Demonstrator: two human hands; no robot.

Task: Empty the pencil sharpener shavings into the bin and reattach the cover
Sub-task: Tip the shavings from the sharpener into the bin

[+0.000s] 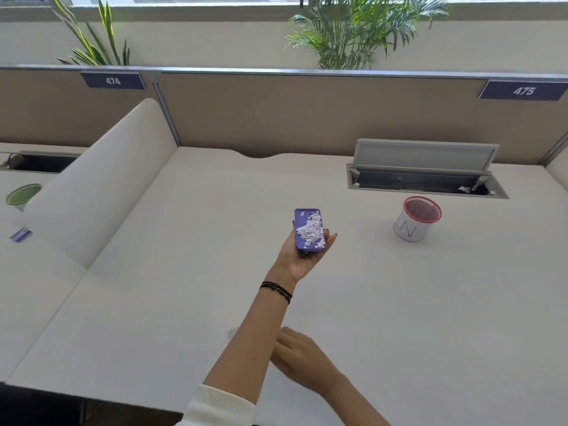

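My left hand (302, 256) is stretched out over the middle of the desk, palm up, holding a purple sharpener tray (309, 230) level. The tray is open on top and holds a heap of pale shavings. To the right and slightly farther away stands the bin (416, 224), a small red mesh cup wrapped in white paper with handwritten letters. My right hand (302, 359) rests low on the desk near the front edge; its fingers are partly hidden behind my left forearm. No separate cover is visible.
A white desk (399, 318) spans the view, with a raised cable hatch (425, 176) behind the bin. A rounded white divider (101, 186) rises on the left. Beyond it sit a green cup (23, 195) and a small purple item (21, 234).
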